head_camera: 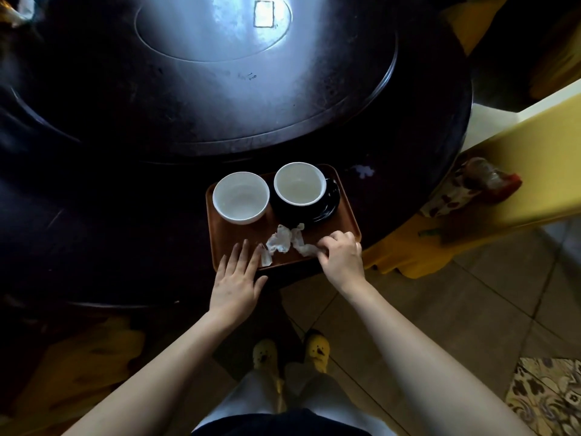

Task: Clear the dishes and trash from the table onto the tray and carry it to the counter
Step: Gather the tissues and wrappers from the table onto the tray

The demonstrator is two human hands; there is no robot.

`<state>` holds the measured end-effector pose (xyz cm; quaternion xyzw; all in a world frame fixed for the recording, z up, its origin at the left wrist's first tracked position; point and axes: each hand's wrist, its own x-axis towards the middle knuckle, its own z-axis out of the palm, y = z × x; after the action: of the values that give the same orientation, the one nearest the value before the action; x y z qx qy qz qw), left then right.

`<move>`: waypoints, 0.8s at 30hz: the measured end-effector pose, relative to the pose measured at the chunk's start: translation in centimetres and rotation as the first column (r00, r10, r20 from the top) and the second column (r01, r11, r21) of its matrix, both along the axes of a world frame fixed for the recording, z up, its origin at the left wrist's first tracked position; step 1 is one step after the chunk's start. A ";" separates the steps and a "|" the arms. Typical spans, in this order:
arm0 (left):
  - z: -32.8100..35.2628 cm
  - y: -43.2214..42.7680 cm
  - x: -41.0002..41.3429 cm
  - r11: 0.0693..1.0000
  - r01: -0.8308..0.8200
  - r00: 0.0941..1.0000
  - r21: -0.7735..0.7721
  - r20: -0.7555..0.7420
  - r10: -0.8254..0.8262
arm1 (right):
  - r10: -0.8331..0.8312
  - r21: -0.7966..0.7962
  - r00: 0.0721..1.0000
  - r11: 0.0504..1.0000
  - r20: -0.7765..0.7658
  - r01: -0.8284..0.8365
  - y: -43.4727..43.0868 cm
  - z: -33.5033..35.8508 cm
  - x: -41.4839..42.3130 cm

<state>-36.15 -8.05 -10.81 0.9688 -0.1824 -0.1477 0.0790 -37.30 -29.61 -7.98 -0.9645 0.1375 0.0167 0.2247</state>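
Observation:
A brown rectangular tray (344,223) lies at the near edge of the dark round table (125,184). On it stand a white bowl (241,197) at the left and a white-lined cup (299,184) on a black saucer (330,204) at the right. Crumpled white paper trash (284,242) lies on the tray's near half. My left hand (237,278) rests flat, fingers spread, on the tray's near left corner. My right hand (341,254) is curled at the near right corner, its fingers pinching the end of the crumpled paper.
A raised round turntable (220,89) covers the table's middle, with a small white-edged card (264,14) on it. A small white scrap (363,170) lies on the table right of the tray. Yellow chairs (518,171) stand at the right, tiled floor below.

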 end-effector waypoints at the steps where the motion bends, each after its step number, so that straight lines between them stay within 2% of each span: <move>1: 0.0 0.0 0.0 1.000 -0.001 1.000 0.000 -0.005 0.001 | -0.012 0.015 1.000 1.000 0.004 0.012 0.0 0.2 0.1; 9: 2.9 -0.2 1.7 1.000 0.007 0.994 -0.007 -0.108 -0.008 | -0.022 0.098 0.989 0.995 0.146 0.007 -1.4 4.0 1.3; 11: 4.5 -0.5 2.3 0.998 -0.004 0.995 -0.062 -0.103 -0.002 | -0.006 0.093 0.987 0.996 0.159 -0.009 -1.8 5.5 1.5; 13: 6.3 -1.2 3.0 0.981 -0.006 0.995 -0.193 -0.097 -0.013 | -0.005 0.101 0.986 0.995 0.165 -0.012 -2.3 6.9 1.8; 16: 9.3 -2.9 4.1 0.904 -0.015 0.996 -0.427 -0.090 -0.026 | -0.009 0.134 0.985 0.991 0.173 -0.015 -2.5 9.2 2.2; 19: 11.7 -5.3 5.5 0.754 -0.109 0.965 -0.648 -0.252 -0.076 | -0.020 0.210 0.978 0.977 0.209 -0.025 -2.6 11.5 2.5; 22: 12.7 -7.9 6.8 0.649 -0.143 0.935 -0.747 -0.316 -0.159 | -0.057 0.327 0.974 0.945 0.220 -0.018 -2.9 13.5 2.8; 24: 12.9 -9.2 7.5 0.604 -0.172 0.935 -0.778 -0.322 -0.148 | -0.100 0.400 0.969 0.917 0.224 0.003 -3.4 14.1 3.0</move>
<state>-28.66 -17.29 2.13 0.7895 -0.2049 -0.2222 0.5341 -34.28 -33.00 6.14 -0.8899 0.1287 -0.0783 0.4307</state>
